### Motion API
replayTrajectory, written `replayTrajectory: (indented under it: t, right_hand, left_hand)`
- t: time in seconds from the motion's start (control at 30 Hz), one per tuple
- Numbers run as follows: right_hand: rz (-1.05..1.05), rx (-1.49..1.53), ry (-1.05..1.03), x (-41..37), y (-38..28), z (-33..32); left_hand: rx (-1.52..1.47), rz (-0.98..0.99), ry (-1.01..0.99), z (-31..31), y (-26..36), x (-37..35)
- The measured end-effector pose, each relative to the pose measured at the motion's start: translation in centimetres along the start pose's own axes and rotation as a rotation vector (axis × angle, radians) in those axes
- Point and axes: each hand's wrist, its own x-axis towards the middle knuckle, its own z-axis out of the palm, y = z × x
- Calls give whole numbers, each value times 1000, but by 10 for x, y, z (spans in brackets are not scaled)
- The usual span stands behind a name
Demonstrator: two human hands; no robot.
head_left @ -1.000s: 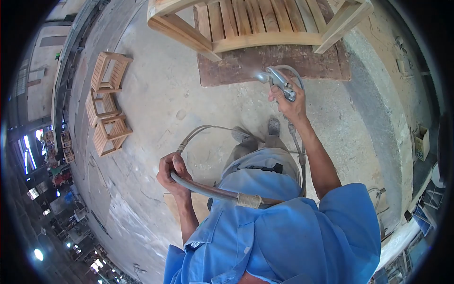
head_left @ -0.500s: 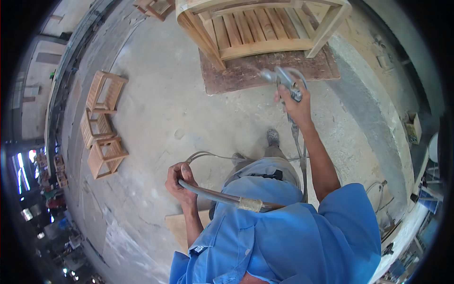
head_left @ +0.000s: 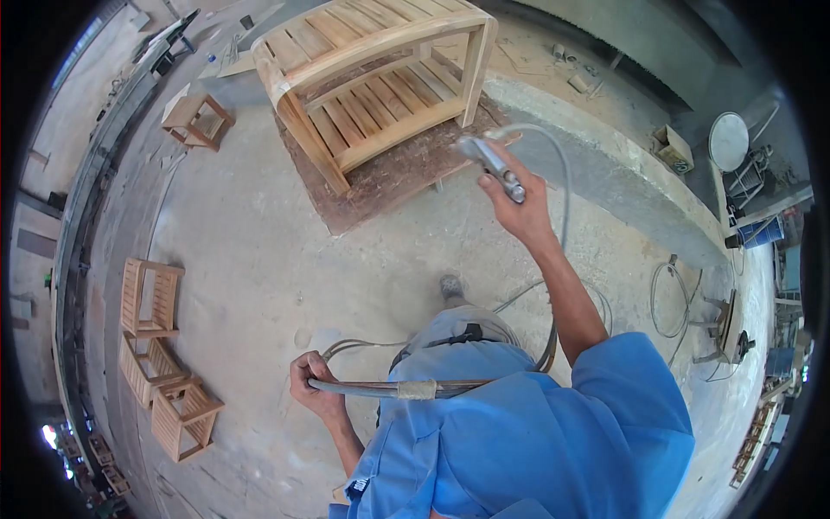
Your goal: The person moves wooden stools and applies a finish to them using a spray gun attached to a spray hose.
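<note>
My right hand (head_left: 521, 204) is closed round a metal spray gun (head_left: 494, 166), its nozzle toward a slatted wooden bench (head_left: 380, 91). From the gun a grey hose (head_left: 564, 173) loops down past my right forearm. The bench has a slatted top and a lower slatted shelf, and it rests on a worn brown board (head_left: 346, 212). At my left side, my left hand (head_left: 316, 387) is wrapped round a bundle of hoses (head_left: 367, 388), bound with tape (head_left: 417, 390), that passes across my front. The gun is slightly blurred.
Several small slatted wooden stools (head_left: 177, 419) stand in a row at left, and another stool (head_left: 199, 119) is farther back. A low concrete ledge (head_left: 605, 164) runs behind the bench to the right. Coiled hose (head_left: 670, 298) lies on the floor at right.
My view has turned to the right, so the bench and stools appear farther left and lower. The spray gun stays in my right hand, the hoses in my left.
</note>
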Motion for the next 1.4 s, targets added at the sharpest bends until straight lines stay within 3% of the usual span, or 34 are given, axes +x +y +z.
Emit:
replayTrajectory:
  t: [0.2, 0.3, 0.4, 0.8, 0.9, 1.2, 1.4]
  right_hand:
    - [-87, -409, 247, 28, 9, -34]
    - [-39, -428, 271, 50, 4, -38]
    - [-128, -485, 311, 65, 18, -32]
    - [169, -460, 131, 32, 130, 11]
    - [175, -442, 117, 25, 157, 22]
    - [463, -449, -38, 6, 203, 50]
    - [234, -359, 182, 59, 164, 31]
  left_hand:
    - [-89, 71, -43, 12, -6, 17]
    - [-58, 68, -70, 19, -4, 29]
    - [1, 0, -160, 25, 8, 35]
    - [146, -76, -195, 65, -2, 72]
    - [98, 38, -128, 90, 4, 88]
    - [46, -20, -241, 132, 6, 118]
    - [88, -138, -406, 142, -4, 145]
